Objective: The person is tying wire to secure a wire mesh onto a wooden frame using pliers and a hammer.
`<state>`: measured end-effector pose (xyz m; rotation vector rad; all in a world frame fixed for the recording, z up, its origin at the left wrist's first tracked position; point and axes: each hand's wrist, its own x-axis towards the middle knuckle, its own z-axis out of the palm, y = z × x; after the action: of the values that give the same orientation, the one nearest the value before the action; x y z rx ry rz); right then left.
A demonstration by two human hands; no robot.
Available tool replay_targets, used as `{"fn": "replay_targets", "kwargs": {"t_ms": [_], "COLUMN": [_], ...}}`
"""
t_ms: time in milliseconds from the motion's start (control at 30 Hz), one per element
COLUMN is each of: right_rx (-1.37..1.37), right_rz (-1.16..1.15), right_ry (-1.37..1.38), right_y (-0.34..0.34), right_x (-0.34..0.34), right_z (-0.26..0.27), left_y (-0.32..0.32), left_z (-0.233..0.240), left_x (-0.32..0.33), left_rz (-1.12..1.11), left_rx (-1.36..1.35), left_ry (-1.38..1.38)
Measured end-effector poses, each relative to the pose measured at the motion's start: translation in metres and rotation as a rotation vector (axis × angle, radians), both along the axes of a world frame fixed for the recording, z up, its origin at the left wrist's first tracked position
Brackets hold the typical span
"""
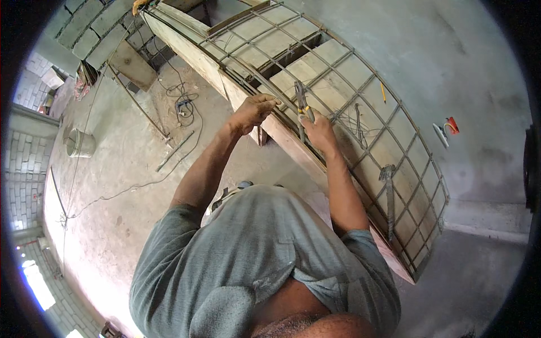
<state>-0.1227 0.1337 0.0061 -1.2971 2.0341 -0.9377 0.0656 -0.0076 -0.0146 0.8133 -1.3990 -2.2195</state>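
My right hand grips a pair of pliers with dark jaws and yellow-banded handles, its jaws pointing away from me over the rebar grid. To its left, the fingertips of my left hand are pinched together on what looks like a thin tie wire, beside the near edge bars. The grid lies over wooden formwork boards. A loose bundle of tie wire rests on it to the right of the pliers. Nearer me, a hammer lies across the bars.
A yellow pencil is near the grid's far edge, by the grey plastered wall. An electrical box with red wiring shows on that wall. On the floor at left are a bucket, a trailing power cable and a timber pole.
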Motion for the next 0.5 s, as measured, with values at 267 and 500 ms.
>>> {"fn": "replay_targets", "kwargs": {"t_ms": [267,500], "right_rx": [-0.028,-0.024], "right_rz": [-0.012,-0.010], "right_ry": [0.039,0.060], "right_y": [0.0024,0.0002], "right_x": [0.0012,-0.0020], "right_z": [-0.0004,-0.0006], "left_y": [0.0044,0.0056], "left_z": [0.0050,0.0046], "left_x": [-0.0071,-0.0115], "left_rz": [-0.049,-0.059], "left_rx": [-0.059,-0.081], "left_ry": [-0.073,-0.025]}}
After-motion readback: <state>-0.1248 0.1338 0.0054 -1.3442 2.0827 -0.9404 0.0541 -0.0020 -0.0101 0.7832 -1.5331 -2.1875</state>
